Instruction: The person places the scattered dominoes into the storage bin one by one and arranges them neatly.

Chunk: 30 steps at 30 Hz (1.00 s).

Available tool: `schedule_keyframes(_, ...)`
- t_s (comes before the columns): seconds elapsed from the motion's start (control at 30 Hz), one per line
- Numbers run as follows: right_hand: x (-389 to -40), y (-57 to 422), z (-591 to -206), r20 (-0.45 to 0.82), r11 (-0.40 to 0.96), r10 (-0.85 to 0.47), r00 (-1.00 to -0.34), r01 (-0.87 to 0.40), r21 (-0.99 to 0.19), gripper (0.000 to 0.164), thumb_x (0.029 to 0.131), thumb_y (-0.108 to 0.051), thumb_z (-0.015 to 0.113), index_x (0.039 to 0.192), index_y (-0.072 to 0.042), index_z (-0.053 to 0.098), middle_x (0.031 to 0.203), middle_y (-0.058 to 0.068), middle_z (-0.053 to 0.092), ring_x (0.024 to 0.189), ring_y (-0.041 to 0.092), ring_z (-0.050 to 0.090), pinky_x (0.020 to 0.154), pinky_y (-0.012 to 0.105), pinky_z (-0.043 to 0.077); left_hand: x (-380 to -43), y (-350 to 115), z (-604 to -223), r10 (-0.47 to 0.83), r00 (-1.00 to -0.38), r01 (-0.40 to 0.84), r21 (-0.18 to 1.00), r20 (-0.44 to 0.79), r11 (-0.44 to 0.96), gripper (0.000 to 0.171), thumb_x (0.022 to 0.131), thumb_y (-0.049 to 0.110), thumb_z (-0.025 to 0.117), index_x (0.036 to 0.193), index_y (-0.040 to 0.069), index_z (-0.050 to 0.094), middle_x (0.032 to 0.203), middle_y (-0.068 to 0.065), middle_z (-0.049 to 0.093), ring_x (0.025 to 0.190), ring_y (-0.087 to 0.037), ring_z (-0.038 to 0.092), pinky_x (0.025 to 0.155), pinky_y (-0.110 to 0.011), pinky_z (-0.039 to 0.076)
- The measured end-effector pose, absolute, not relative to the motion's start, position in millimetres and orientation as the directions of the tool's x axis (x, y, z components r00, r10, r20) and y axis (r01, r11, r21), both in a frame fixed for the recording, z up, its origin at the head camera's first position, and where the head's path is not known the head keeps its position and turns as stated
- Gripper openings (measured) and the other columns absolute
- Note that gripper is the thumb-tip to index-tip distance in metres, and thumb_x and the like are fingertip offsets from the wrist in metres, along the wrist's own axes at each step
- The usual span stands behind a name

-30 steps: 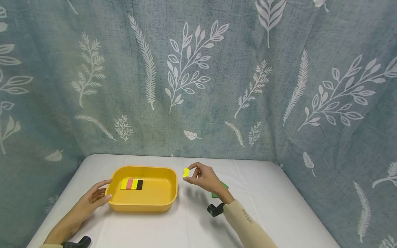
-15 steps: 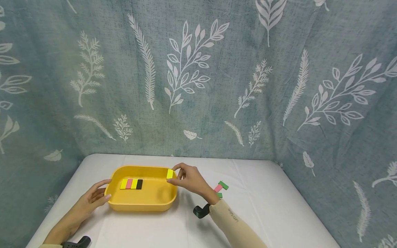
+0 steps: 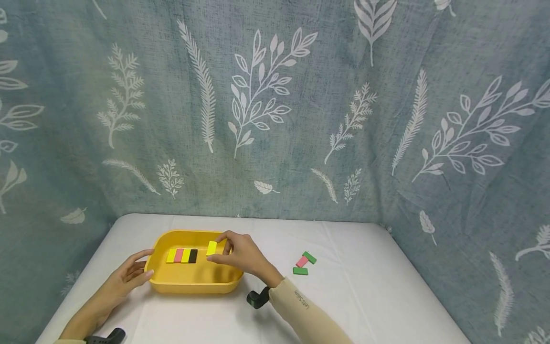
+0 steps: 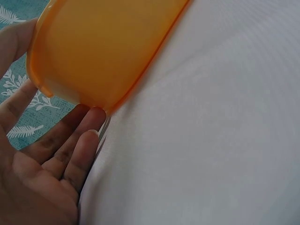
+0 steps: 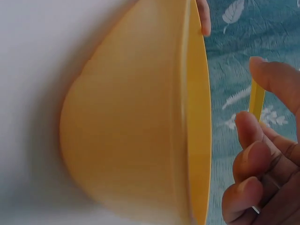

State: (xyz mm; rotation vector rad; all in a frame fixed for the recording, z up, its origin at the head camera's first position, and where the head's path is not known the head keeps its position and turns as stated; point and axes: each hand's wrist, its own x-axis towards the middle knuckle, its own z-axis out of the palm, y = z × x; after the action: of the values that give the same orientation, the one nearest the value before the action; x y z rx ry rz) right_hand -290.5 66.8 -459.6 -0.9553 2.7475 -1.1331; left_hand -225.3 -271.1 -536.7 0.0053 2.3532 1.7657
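Observation:
In the head view a yellow tray (image 3: 193,288) stands on the table's left half. My left hand (image 3: 129,276) holds its left end, thumb and forefinger at the rim; in the left wrist view fingertips (image 4: 96,115) meet the orange-looking outer wall. My right hand (image 3: 245,253) pinches a small flat yellow block (image 3: 212,248) between thumb and forefinger, over the tray's inside. The right wrist view shows this yellow block (image 5: 256,101) edge-on, above the rim level. A row of thin blocks lies in the tray: yellow (image 3: 171,256), pink (image 3: 178,255), yellow (image 3: 185,256) and black (image 3: 193,256).
Two green blocks (image 3: 300,271) and a pink block (image 3: 302,261) lie on the white table (image 3: 369,286), right of the tray. A patterned blue-green curtain (image 3: 275,181) surrounds the table's back and sides. Black wrist devices (image 3: 259,298) are worn on both arms.
My right hand has carried the yellow block leftward from beside the tray to over its inside. The loose green and pink blocks have come into view. My left hand stays put.

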Motion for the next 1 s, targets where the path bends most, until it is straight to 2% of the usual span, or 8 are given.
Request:
schedule_keyframes(0.33, -282, 31, -467, 0.132, 0.589, -0.555, -0.821, -0.500, -0.635, 0.055, 0.084, -0.049, 0.084, 0.122, -0.013, 0.067, 0.074, -0.010, 0.060, 0.052, 0.008, 0.047, 0.049, 0.020, 0.040, -223, -269, -534, 0.108, -0.982, -0.119, 0.950, -0.156, 0.287, 0.083, 0.098, 0.044, 0.069, 0.162, 0.020, 0.023, 0.155, -0.027, 0.038, 0.140, -0.045, 0.039, 0.111, -0.074, 0.028)
schedule_keyframes(0.53, -278, 14, -471, 0.113, 0.624, -0.551, -0.827, -0.498, -0.602, 0.050, 0.082, -0.048, 0.085, 0.117, -0.017, 0.068, 0.070, -0.012, 0.059, 0.051, 0.006, 0.050, 0.048, 0.020, 0.041, -224, -269, -534, 0.099, -0.981, -0.133, 0.948, -0.168, 0.291, 0.082, 0.098, 0.044, 0.070, 0.162, 0.021, 0.024, 0.155, -0.025, 0.037, 0.139, -0.043, 0.040, 0.111, -0.074, 0.027)
schedule_keyframes(0.7, -278, 3, -472, 0.102, 0.632, -0.554, -0.826, -0.497, -0.595, 0.051, 0.082, -0.047, 0.086, 0.118, -0.015, 0.069, 0.069, -0.012, 0.059, 0.051, 0.005, 0.051, 0.047, 0.020, 0.043, -225, -269, -533, 0.097, -0.980, -0.137, 0.943, -0.173, 0.302, 0.083, 0.098, 0.046, 0.069, 0.162, 0.021, 0.024, 0.156, -0.026, 0.036, 0.140, -0.045, 0.039, 0.110, -0.075, 0.027)
schedule_keyframes(0.9, -278, -7, -477, 0.089, 0.632, -0.561, -0.823, -0.496, -0.595, 0.050, 0.083, -0.044, 0.087, 0.118, -0.012, 0.069, 0.067, -0.010, 0.058, 0.053, 0.005, 0.053, 0.054, 0.018, 0.048, -225, -269, -534, 0.099, -0.979, -0.139, 0.944, -0.176, 0.299, 0.082, 0.098, 0.045, 0.069, 0.162, 0.022, 0.024, 0.155, -0.026, 0.037, 0.140, -0.045, 0.040, 0.110, -0.074, 0.028)
schedule_keyframes(1.0, -278, -12, -480, 0.071, 0.641, -0.560, -0.825, -0.486, -0.594, 0.051, 0.083, -0.044, 0.086, 0.119, -0.013, 0.069, 0.067, -0.010, 0.058, 0.051, 0.005, 0.053, 0.051, 0.018, 0.048, -226, -269, -535, 0.099, -0.980, -0.136, 0.944, -0.173, 0.302, 0.082, 0.098, 0.045, 0.069, 0.163, 0.021, 0.023, 0.155, -0.027, 0.037, 0.139, -0.045, 0.040, 0.110, -0.074, 0.029)
